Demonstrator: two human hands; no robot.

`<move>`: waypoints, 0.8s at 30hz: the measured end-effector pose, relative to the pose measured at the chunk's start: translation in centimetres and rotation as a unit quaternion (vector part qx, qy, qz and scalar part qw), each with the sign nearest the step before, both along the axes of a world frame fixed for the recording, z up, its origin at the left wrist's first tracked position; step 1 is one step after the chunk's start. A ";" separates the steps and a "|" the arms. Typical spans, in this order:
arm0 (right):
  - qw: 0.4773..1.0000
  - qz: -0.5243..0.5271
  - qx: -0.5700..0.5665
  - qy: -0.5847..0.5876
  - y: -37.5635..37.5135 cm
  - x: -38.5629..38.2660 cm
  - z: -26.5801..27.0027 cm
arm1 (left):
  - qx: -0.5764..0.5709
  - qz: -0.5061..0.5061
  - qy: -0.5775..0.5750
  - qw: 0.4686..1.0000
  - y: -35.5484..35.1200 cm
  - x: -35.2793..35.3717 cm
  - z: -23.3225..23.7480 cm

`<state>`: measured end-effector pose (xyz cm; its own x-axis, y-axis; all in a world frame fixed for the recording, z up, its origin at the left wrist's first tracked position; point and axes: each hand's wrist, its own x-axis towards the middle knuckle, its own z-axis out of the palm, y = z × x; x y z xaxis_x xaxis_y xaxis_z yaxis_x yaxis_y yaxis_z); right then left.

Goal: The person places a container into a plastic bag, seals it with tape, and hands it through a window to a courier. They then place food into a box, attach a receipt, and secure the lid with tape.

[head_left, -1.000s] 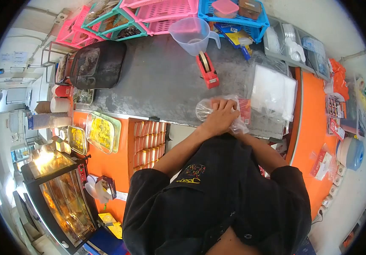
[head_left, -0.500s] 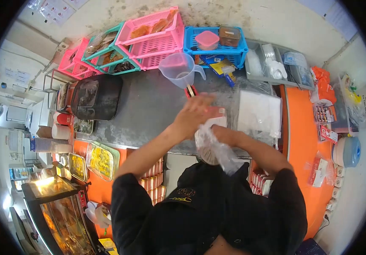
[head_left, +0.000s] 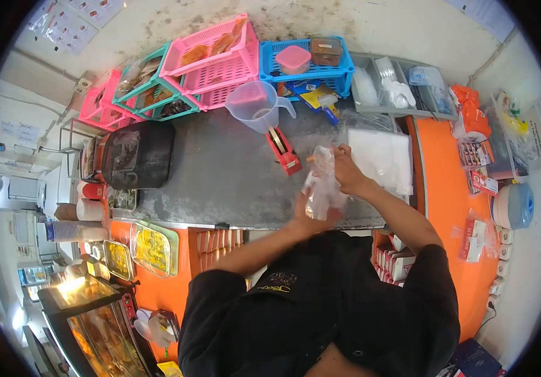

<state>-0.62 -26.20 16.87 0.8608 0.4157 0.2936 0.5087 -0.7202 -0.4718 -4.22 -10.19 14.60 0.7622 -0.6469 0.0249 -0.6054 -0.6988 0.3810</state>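
Note:
A clear plastic bag (head_left: 324, 182) is held upright over the near side of the dark counter (head_left: 220, 157). Something pale shows through it, too blurred to make out. My right hand (head_left: 348, 171) pinches the bag near its top. Lower down, my left hand (head_left: 313, 217) is wrapped round the bag's bottom part, blurred by motion. A red tape dispenser (head_left: 284, 151) lies just left of the bag. Behind the dispenser stands a clear plastic jug (head_left: 255, 107). To the right of my right hand is a stack of white sheets or bags (head_left: 383, 157).
Pink baskets (head_left: 211, 53), green baskets (head_left: 145, 81) and a blue basket (head_left: 305, 66) line the wall. A grey cutlery tray (head_left: 402, 88) sits at the back right, a black tray (head_left: 137, 154) at the left. Glass dishes (head_left: 154, 248) of yellow food are at the front left.
My left hand has moved down and toward me, onto the bag's bottom. My right hand has gone up with the bag, now upright. The tape dispenser has come into full view.

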 end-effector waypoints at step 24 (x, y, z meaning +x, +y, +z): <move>0.986 0.010 0.044 0.158 -4.3 3.0 -0.4 | -0.391 0.072 0.300 0.867 0.0 4.0 -5.8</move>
<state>2.36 -30.47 16.44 0.9073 0.4176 0.0481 0.3397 -0.6607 -0.6694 -0.23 -10.16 8.79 0.8612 -0.5081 -0.0153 -0.0629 -0.1364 0.9887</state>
